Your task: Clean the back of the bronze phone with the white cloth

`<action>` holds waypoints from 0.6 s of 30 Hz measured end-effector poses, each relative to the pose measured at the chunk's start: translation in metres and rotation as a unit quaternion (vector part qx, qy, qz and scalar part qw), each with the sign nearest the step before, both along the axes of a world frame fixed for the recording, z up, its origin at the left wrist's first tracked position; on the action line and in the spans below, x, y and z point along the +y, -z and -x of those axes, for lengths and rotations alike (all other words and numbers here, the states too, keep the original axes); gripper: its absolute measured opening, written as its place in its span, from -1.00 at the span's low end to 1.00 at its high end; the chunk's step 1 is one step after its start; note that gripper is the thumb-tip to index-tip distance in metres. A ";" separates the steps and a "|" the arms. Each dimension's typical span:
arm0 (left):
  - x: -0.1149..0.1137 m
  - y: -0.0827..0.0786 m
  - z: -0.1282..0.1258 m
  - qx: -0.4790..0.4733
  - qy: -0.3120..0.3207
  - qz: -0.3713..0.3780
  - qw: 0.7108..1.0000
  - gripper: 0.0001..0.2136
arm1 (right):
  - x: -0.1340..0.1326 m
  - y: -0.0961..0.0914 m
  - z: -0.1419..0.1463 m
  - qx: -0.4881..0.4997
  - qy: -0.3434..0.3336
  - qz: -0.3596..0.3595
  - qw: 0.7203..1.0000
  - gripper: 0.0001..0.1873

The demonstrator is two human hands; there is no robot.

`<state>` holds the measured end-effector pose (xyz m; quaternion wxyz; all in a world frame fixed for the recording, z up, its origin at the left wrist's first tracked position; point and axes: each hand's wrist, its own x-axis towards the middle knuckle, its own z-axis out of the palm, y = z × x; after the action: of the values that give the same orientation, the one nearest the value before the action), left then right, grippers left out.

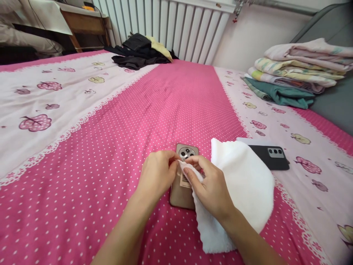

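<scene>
A white cloth (242, 180) with a wavy edge lies partly spread on the bed, one corner gathered over a gold phone (182, 195). My left hand (158, 169) pinches the tip of that corner between thumb and fingers. Just to its right, my right hand (211, 184) grips the same edge, thumb on top. Beneath both hands the phone rests back side up, its round camera ring showing at the top and a paper label partly covered by the cloth. Under the cloth's far right side, a dark phone (270, 156) sticks out, camera side up.
A pink dotted bedspread (165, 106) covers the bed. Folded bedding (298, 70) is stacked at the right by a grey headboard (331, 29). Dark clothes (138, 51) lie at the far edge before a white radiator (171, 29). At the upper left, a person's leg (30, 40) shows beside a desk (85, 25).
</scene>
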<state>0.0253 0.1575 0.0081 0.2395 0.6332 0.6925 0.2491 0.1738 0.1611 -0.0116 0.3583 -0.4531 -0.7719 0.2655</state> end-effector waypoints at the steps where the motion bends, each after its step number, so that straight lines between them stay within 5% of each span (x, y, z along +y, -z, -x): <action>1: 0.000 0.000 0.000 -0.005 -0.007 -0.003 1.000 -0.75 | 0.000 0.000 0.000 0.000 0.009 0.006 1.000 -0.84; 10: -0.001 -0.002 0.000 -0.086 -0.048 -0.035 0.994 -0.78 | 0.001 0.001 0.000 0.041 0.025 0.045 0.998 -0.89; 15: 0.000 0.004 0.000 -0.224 0.009 -0.003 0.974 -0.64 | 0.000 0.000 -0.001 0.051 0.024 0.008 0.998 -0.85; 18: -0.001 0.003 0.000 -0.230 0.058 0.012 0.971 -0.55 | -0.002 -0.001 -0.001 0.041 0.017 -0.023 0.999 -0.81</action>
<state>0.0249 0.1563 0.0055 0.4143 0.5947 0.5840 0.3654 0.1747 0.1592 -0.0101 0.4044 -0.4464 -0.7549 0.2596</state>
